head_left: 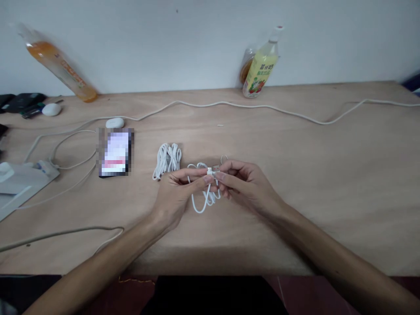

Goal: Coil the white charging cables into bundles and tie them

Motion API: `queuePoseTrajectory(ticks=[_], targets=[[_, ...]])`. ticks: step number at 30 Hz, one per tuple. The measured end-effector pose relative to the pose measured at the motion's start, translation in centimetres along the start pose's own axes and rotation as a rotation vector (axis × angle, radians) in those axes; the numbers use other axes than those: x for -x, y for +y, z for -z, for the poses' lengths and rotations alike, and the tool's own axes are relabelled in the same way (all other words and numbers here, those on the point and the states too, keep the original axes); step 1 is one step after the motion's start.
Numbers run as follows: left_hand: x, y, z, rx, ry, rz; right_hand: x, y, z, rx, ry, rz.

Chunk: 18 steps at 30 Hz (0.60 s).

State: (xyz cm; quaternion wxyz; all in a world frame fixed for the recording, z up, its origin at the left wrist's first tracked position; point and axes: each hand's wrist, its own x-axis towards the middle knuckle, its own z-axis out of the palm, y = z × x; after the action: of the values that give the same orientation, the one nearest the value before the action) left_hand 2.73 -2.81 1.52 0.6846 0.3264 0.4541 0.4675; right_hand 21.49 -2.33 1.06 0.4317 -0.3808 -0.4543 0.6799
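My left hand (179, 192) and my right hand (244, 183) meet over the middle of the wooden table (295, 183). Both pinch a short white USB cable (205, 199), whose loops hang below my fingers. Its plug (213, 169) sticks up between the fingertips of the two hands. A second white cable (167, 159), coiled into a bundle, lies on the table just left of my left hand.
A phone (115, 152) lies left of the coiled cable, a white earbud case (114, 123) behind it. A long white cord (262, 107) runs across the back. Two drink bottles (260, 65) (59, 63) lean at the wall. A power strip (42, 166) and papers lie far left.
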Motion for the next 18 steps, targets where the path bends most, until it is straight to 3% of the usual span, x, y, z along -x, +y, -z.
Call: queuePoseTrajectory(ticks=[18], targets=[[0.0, 0.19, -0.01, 0.003, -0.04, 0.02, 0.04, 0.44, 0.11, -0.024, 0.042, 0.006]])
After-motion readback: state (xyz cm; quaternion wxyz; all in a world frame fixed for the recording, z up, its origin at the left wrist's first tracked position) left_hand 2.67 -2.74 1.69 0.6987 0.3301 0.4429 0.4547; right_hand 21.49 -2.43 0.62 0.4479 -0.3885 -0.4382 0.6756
